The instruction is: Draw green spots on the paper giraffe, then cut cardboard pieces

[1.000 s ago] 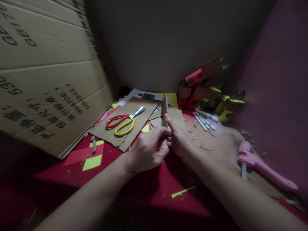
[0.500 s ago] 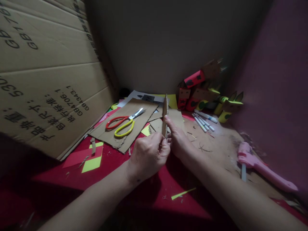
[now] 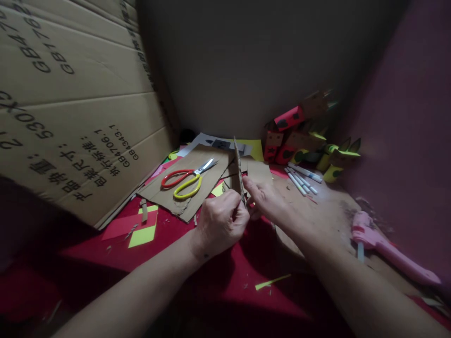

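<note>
A piece of cardboard point(image 3: 238, 164) stands nearly on edge in front of me, so I see mostly its thin side. My left hand point(image 3: 222, 219) is closed around its near lower end, knuckles up. On the other side, my right hand point(image 3: 269, 202) has bent fingers pressed at the cardboard's near right face; some fingertips are hidden. To the left, scissors point(image 3: 190, 180) with one red and one yellow handle lie on a flat cardboard sheet point(image 3: 158, 195), blades slightly apart and pointing away.
A large printed cardboard box point(image 3: 116, 108) rises at the left. Markers point(image 3: 299, 180) and red and yellow cardboard figures point(image 3: 292, 141) stand or lie at the back right. A pink glue gun point(image 3: 384, 244) lies at the right. Paper scraps point(image 3: 143, 236) litter the red cloth point(image 3: 197, 291).
My right hand has shifted slightly right, its fingers drawing lower along the cardboard. The cardboard has turned a little, its top leaning left. The whole view has shifted slightly.
</note>
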`<state>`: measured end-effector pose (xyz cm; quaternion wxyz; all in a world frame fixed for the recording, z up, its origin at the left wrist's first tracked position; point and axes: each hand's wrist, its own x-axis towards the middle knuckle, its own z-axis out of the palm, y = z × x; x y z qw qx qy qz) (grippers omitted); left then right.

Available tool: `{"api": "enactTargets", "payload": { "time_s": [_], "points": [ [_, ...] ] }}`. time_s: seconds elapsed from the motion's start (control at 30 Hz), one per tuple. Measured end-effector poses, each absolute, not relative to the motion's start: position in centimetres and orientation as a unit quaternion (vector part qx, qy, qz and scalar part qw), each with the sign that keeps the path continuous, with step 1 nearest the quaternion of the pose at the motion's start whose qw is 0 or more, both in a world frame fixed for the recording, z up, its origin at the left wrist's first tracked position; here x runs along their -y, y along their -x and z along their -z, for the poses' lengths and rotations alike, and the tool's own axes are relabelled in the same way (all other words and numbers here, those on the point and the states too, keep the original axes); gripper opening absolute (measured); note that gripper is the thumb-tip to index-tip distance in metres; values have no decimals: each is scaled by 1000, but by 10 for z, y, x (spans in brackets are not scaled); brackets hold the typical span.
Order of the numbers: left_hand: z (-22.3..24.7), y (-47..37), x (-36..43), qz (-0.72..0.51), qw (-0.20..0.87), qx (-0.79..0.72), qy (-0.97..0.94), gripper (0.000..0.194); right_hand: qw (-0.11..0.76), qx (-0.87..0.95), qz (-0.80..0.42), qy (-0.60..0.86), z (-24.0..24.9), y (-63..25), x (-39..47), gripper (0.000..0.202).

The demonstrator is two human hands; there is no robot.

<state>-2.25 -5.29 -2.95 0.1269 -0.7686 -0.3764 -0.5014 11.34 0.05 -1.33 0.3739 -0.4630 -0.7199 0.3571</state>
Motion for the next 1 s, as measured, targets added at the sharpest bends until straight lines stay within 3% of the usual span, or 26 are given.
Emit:
{"api": "enactTargets", "payload": {
  "time_s": [0.07,0.17,0.33,0.57,1.0],
  "points": [
    [30,25,51,496,129,377,772,26,371,764,-233,474,9,-118,10,34],
    [31,28,50,482,107,372,786,25,420,774,-238,410,7,-123,29,14],
    [33,29,51,457,96,373,802,22,470,792,-177,349,16,-126,46,18],
    [33,31,49,447,79,348,821,23,466,830,-37,304,23,-127,42,15],
    [37,32,45,423,50,324,845,20,478,809,21,342,32,-121,44,17]
  ]
}}
